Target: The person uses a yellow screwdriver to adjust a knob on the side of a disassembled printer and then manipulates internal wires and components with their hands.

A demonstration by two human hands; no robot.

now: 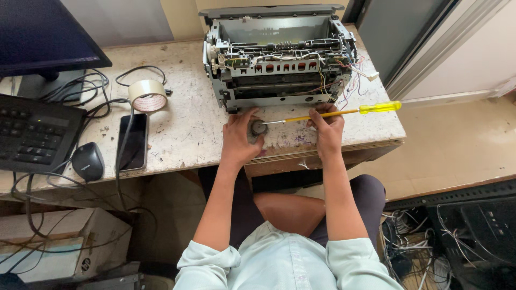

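- Grey, small motor (258, 128) at centre frame, pinched by the left hand (239, 140); probably dense and slippery, best gripped round its body.
- Right hand (326, 129) is closed on the screwdriver (333, 113), stiff, yellow-handled.
- Stripped printer (279, 56) just above; tape roll (147, 95) and phone (133, 140) at left.

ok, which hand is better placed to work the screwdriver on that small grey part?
Right, probably. The right hand already grips the screwdriver by its shaft, tip at the small grey part. The left hand rests on that part, steadying it on the table in front of the opened printer.
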